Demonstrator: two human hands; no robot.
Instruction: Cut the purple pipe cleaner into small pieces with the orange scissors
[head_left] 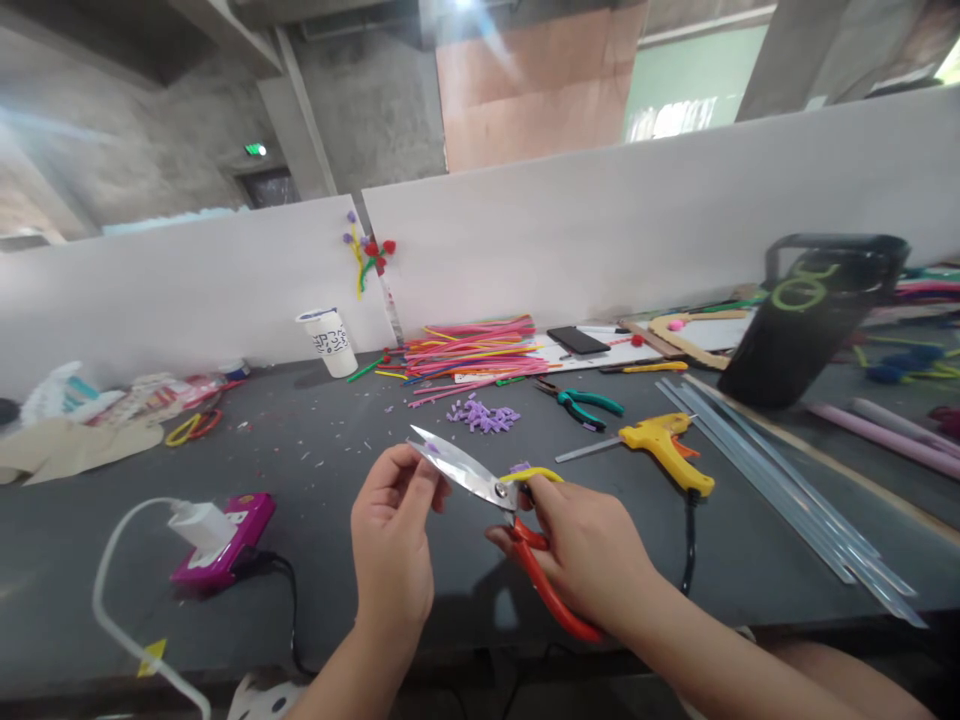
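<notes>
Scissors (469,472) — snug in curled right fingers (541,505)

This is a craft workshop set up in a bare building, with raw grey concrete walls and beams (360,100) rising behind plain white partition boards (637,220) that fence off a long dark grey worktable (337,430). The table is strewn with making supplies: a heap of pink and yellow pipe cleaners (476,355), snipped purple fuzzy bits (484,413), green-handled pliers (585,403), a yellow hot-glue gun (667,445), clear glue sticks (787,490) and red-handled steel scissors (480,478). Finished red and purple pipe-cleaner flowers (369,255) are stuck up on the partition.
</notes>
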